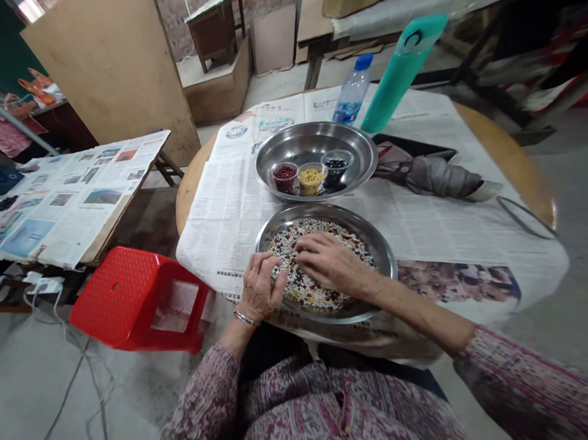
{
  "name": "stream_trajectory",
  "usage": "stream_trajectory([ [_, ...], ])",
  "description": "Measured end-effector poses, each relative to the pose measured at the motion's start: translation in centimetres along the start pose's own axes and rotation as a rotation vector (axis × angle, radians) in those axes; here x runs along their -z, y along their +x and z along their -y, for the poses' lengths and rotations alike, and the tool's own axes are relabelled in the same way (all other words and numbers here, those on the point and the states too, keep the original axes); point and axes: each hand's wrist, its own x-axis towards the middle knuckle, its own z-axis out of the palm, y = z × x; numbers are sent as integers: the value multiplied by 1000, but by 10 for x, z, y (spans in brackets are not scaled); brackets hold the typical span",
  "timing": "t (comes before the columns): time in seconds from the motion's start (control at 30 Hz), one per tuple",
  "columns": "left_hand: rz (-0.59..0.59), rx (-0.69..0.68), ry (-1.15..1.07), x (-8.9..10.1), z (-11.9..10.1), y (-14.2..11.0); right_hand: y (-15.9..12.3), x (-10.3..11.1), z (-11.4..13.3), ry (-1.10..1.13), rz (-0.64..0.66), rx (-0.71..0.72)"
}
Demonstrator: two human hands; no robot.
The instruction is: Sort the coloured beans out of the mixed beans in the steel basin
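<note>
A steel plate in front of me holds a heap of mixed beans, white, dark and yellow. My left hand rests on the plate's near left rim, fingers curled together over the beans. My right hand lies on the heap with fingers bent and tips down in the beans. Behind it a second steel plate carries three small clear cups: red beans, yellow grains and black beans.
Newspaper covers the round wooden table. A water bottle, a teal flask and a folded grey umbrella lie at the back. A red plastic stool stands left, beside a second papered table.
</note>
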Motion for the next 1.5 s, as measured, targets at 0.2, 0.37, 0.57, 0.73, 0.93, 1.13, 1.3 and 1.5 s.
stream_trajectory([
  [0.2, 17, 13, -16, 1, -2, 3, -15, 9, -36, -198, -128, -392],
  [0.37, 35, 16, -16, 1, -2, 3, -14, -2, 0, -43, -72, -332],
  [0.57, 44, 32, 2, 1, -2, 1, -7, -10, 39, 228, 48, -76],
  [0.73, 45, 28, 3, 1, -3, 1, -21, 14, 28, 197, 112, -106],
  [0.93, 42, 18, -6, 0, -2, 1, -21, 18, 4, 307, 263, -153],
  [1.13, 44, 13, -7, 0, -1, 1, 2, 5, -32, 119, 62, -460],
  [1.3, 37, 12, -4, 0, -1, 2, 17, 2, -28, -51, 29, -566],
  [1.5, 29, 11, 9, -1, -1, 0, 19, -12, 19, 104, 46, -178],
])
